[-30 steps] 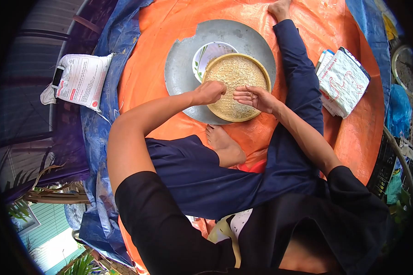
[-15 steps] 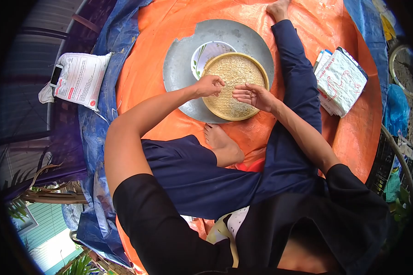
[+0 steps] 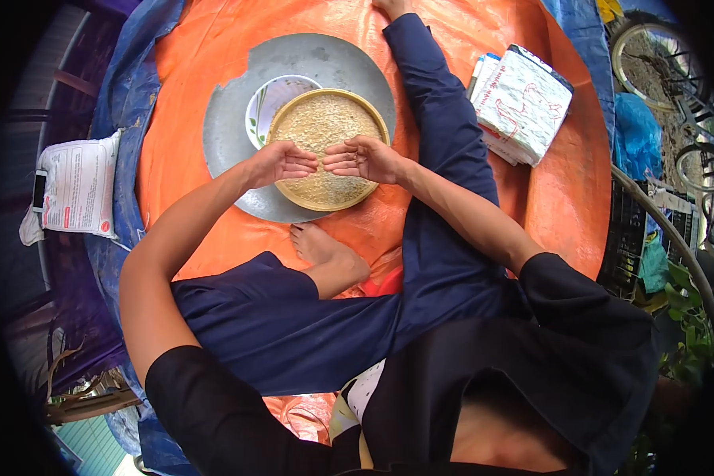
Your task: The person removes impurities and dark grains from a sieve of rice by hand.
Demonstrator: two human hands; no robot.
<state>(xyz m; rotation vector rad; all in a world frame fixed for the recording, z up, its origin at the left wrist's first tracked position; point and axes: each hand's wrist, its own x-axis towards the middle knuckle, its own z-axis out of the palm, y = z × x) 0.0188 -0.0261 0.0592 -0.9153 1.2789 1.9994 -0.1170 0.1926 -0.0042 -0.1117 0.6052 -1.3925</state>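
Note:
A round sieve-like tray [image 3: 325, 123] with a yellow rim holds a layer of pale grain. It overlaps a white bowl [image 3: 271, 97] with a green leaf pattern, and both rest over a large grey metal disc [image 3: 349, 59] with a chipped edge. Over the near left part of the grain is my left hand [image 3: 282, 163], fingers stretched out. Facing it from the right, my right hand [image 3: 365, 159] has its fingers extended too. Their fingertips almost meet above the tray, and nothing shows in either hand.
Orange tarp [image 3: 190, 127] covers the ground, edged by blue sheeting [image 3: 127, 87]. A printed white sack [image 3: 79, 186] with a phone [image 3: 39, 190] lies left. Folded printed bags [image 3: 523, 103] sit right, beyond my outstretched leg [image 3: 444, 103]. A bicycle [image 3: 666, 79] stands at far right.
The view has shifted, so the scene sits farther left. My left hand has gone from curled fingers to outstretched ones, and the two hands have come closer together over the grain.

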